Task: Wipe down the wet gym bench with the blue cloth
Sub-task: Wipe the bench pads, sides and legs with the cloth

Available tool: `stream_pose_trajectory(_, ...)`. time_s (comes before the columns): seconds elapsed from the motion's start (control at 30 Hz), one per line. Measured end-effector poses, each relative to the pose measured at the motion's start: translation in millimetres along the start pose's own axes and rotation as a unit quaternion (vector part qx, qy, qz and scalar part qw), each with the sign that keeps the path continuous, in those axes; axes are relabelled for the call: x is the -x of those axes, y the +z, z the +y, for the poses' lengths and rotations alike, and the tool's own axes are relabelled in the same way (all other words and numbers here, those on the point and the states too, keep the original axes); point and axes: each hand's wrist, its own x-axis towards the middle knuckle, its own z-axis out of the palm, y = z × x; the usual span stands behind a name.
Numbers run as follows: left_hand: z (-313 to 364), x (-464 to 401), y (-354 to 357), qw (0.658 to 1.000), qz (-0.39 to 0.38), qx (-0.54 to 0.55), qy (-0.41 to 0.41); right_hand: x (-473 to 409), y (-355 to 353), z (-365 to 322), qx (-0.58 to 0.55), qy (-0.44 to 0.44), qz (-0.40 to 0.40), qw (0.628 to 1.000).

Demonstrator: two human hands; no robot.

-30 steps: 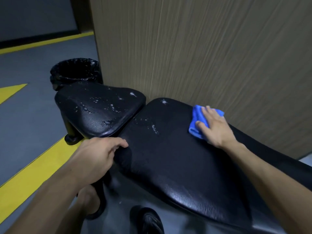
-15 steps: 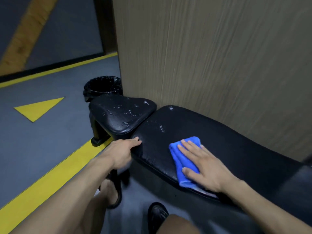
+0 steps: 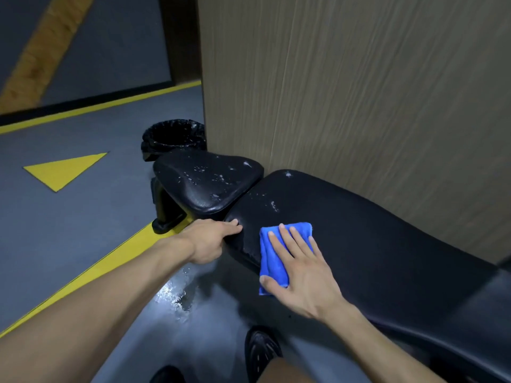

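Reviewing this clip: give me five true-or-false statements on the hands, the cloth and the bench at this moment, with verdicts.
1. The right hand lies flat on the blue cloth. True.
2. The left hand holds the cloth. False: it grips the edge of the long pad.
3. Water drops show on the seat pad. True.
4. The cloth lies on the seat pad. False: it is on the long pad.
5. A bin stands beyond the bench. True.
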Motion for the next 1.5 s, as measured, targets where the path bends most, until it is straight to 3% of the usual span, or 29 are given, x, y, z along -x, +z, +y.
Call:
stream_pose_trajectory(0.13,-8.2,-1.5,-3.7,0.999,0.027,-0.009,0.038,-26.0,-4.2,12.3,-0.040,0.000,-0.015,0.999)
stream_pose_trajectory(0.33,-18.2,-21.6,-16.7,0.988,0.128,-0.034,0.085,-108.7,1.3,37.0,-0.053,0.037,0.008,0.998)
stream_pose_trajectory(0.47,-34.2,-32.5,-13.9,0.979,0.168,0.011,0.114,-174.5,5.9,57.7,-0.038,0.048,0.024,0.998)
stream_pose_trajectory(0.6,-43.6,-32.5,-9.8,0.981,0.152,0.075,0.092,-207.8,9.3,61.1,-0.033,0.043,0.022,0.998)
stream_pose_trajectory(0.8,-39.4,-34.7,-8.9,0.981,0.170,0.035,0.088,-194.9,5.3,51.1,-0.066,-0.016,0.014,0.998)
stream_pose_trajectory(1.07,-31.4,-10.6,-2.1,0.987,0.138,0.057,0.061,-68.8,-12.2,27.8,-0.062,-0.166,-0.047,0.983)
stream_pose_trajectory(1.2,-30.7,-6.5,3.3,0.986,0.145,0.068,0.055,-52.4,-27.1,55.5,-0.025,-0.139,-0.080,0.987)
stream_pose_trajectory(1.4,-39.4,-5.6,10.0,0.978,0.150,0.128,0.071,-128.9,-7.9,49.3,0.004,0.021,-0.026,0.999)
stream_pose_trajectory(1.5,-47.9,-9.3,6.1,0.972,0.104,0.193,0.083,-126.1,2.3,7.7,0.018,-0.061,-0.029,0.998)
